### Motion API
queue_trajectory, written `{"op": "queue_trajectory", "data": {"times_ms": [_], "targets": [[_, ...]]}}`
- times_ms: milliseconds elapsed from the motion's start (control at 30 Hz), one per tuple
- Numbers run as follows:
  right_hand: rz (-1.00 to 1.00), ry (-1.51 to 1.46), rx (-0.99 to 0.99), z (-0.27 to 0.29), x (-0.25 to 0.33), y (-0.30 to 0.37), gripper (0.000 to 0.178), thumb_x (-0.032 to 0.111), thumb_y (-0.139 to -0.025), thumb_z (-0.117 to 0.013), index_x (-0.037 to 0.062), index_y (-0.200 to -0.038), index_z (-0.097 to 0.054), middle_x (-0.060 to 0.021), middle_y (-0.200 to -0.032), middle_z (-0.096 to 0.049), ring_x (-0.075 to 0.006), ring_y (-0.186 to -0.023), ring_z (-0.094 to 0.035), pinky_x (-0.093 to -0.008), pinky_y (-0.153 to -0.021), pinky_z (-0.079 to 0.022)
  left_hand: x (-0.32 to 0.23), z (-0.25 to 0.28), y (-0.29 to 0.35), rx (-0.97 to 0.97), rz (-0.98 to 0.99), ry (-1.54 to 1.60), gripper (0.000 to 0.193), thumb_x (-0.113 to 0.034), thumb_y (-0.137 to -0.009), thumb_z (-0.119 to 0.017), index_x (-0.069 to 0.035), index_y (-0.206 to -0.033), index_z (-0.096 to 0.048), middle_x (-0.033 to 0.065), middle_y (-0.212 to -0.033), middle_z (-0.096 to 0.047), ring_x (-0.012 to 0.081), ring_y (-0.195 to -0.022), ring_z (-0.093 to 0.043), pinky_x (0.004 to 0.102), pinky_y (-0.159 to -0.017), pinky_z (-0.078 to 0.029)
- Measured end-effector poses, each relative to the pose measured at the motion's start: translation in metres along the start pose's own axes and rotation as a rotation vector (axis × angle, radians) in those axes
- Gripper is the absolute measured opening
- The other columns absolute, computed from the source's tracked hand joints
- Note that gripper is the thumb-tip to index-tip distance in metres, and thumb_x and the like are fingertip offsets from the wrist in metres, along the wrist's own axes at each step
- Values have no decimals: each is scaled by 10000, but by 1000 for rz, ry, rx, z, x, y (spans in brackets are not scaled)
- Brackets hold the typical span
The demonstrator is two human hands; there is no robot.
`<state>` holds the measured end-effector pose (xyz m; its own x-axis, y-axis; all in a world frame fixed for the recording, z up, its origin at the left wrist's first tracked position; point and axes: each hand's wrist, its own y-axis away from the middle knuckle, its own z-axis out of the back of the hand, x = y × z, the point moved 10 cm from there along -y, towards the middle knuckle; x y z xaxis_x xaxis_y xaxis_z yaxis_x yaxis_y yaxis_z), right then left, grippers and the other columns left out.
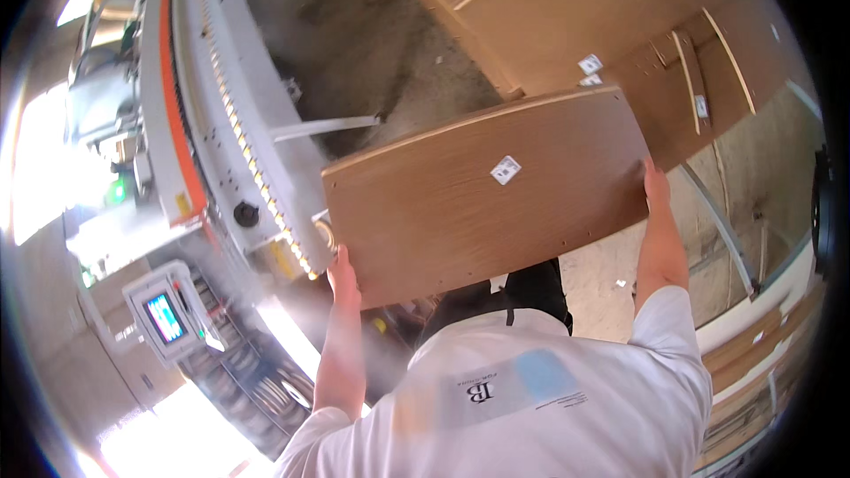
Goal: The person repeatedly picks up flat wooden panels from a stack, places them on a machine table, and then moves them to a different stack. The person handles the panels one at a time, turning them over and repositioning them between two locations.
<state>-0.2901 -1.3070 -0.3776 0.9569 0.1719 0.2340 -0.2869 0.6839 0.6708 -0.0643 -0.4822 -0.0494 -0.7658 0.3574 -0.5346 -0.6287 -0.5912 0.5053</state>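
A brown wood-grain panel (425, 230) is held up in front of my body, tilted so its right end sits farther away than its left. A white label (506, 170) is stuck near the middle of its face, and small holes run close to its edges. My left hand (344, 279) grips the near left corner, thumb along the end. At the opposite end, my right hand (655, 184) is closed round the right edge. The fingers of both hands are partly hidden behind the panel.
Along the left runs a long grey machine (266, 124) with an orange stripe and a row of rollers. A control screen (166, 317) stands at its near end. More labelled brown panels (540, 26) lie at the far right, near a metal rail (722, 221).
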Motion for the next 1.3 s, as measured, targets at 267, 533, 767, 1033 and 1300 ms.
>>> {"op": "queue_trajectory", "data": {"times_ms": [267,533,767,1033,1300], "targets": [[135,-331,-28,-24,53,118,827,660,-982,-421,-55,-1363,-585,-209,-1410,-594,-353,-1350,-507,-420,-1127,-355,4,136,-34,-182,-91,-93,535,-508,-992,-566,2,-945,-721,87,-719,-613,193,-706,-558,378,-693,-450],[204,-247,15,-67,237,215,839,660,-956,-470,-85,-1319,-602,-198,-1370,-624,-343,-1281,-565,-407,-1089,-398,93,249,-149,-377,-46,-113,693,-693,-946,-446,-79,-1050,-752,211,-968,-721,410,-969,-675,474,-849,-501],[474,-41,3,-106,404,337,798,632,-934,-516,-78,-1282,-623,-217,-1305,-659,-373,-1250,-585,-424,-1056,-412,84,355,-242,-565,-133,-352,558,-568,-987,-481,-62,-1073,-699,199,-1096,-693,409,-1059,-640,513,-904,-506],[830,-113,279,-192,529,497,598,421,-944,-653,-63,-1293,-612,-229,-1327,-633,-325,-1242,-586,-400,-1049,-425,76,423,-290,-893,-368,-491,543,-396,-933,-626,-90,-1376,-556,140,-1420,-557,331,-1336,-492,473,-1111,-367],[662,1,584,-268,562,563,514,422,-935,-697,21,-1230,-570,-104,-1232,-623,-236,-1135,-605,-459,-884,-542,46,318,-255,-679,-428,-349,502,-340,-943,-635,-155,-1404,-563,52,-1556,-453,282,-1483,-341,616,-1206,-176]]}}
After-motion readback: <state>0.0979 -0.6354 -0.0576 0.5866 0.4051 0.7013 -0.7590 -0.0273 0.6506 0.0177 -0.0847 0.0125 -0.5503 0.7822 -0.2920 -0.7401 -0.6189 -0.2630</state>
